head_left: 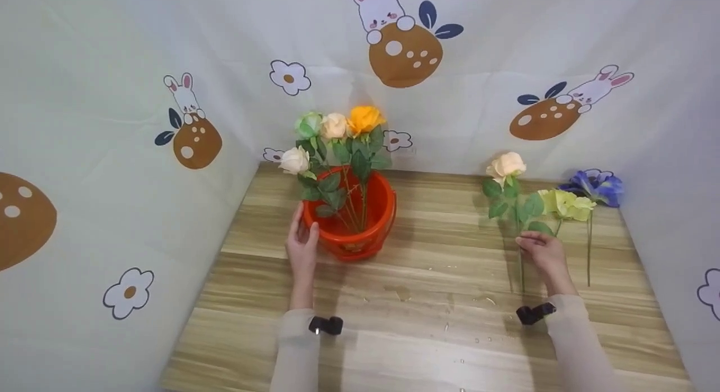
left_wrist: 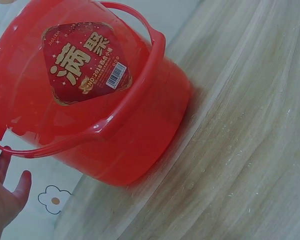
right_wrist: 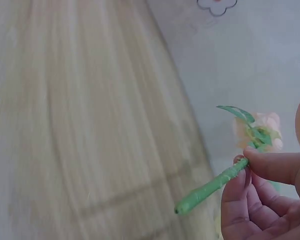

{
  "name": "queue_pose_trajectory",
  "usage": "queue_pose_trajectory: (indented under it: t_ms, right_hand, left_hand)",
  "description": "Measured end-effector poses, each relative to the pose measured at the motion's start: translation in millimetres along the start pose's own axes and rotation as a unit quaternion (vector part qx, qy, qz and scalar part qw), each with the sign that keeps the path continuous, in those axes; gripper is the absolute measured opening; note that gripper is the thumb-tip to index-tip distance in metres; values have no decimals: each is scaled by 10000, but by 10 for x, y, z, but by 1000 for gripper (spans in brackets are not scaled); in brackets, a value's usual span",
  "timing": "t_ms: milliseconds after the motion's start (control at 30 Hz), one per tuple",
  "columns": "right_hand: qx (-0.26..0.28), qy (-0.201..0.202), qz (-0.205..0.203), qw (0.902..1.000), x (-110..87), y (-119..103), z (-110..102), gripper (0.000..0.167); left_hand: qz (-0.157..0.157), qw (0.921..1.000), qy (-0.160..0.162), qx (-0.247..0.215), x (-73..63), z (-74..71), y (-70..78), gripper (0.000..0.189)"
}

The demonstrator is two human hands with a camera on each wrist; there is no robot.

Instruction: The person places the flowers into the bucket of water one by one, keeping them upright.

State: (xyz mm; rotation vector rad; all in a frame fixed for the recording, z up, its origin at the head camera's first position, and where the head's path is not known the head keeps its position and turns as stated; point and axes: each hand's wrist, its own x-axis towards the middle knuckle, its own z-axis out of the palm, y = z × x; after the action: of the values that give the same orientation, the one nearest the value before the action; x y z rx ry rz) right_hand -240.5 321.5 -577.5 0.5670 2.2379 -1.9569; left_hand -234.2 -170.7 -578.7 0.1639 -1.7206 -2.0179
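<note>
My right hand pinches the green stem of a peach artificial rose between thumb and fingers. Its stem end points out past the fingers in the right wrist view. On the left, a red plastic bucket holds several artificial roses: a white one, a green one, a peach one and an orange one. My left hand is at the bucket's left rim, fingers extended along its side. In the left wrist view its fingertips are right by the handle's end.
A yellow-green flower and a blue-purple flower lie at the table's right, close behind the right hand. Water drops dot the wooden table. A printed cloth hangs around the back and sides.
</note>
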Motion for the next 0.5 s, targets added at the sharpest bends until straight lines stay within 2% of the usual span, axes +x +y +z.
queue_pose_trajectory:
  t_ms: [167, 300, 500]
  right_hand:
    - [122, -87, -45, 9999, 3, -227, 222, 18]
    - [433, -185, -196, 9987, -5, -398, 425, 18]
    - [964, -568, -462, 9926, -14, -616, 797, 18]
  left_hand:
    - [44, 10000, 6, -55, 13, 12, -4, 55]
    - [59, 10000, -47, -38, 14, 22, -5, 56]
    - [57, 9999, 25, -88, 10, 19, -8, 55]
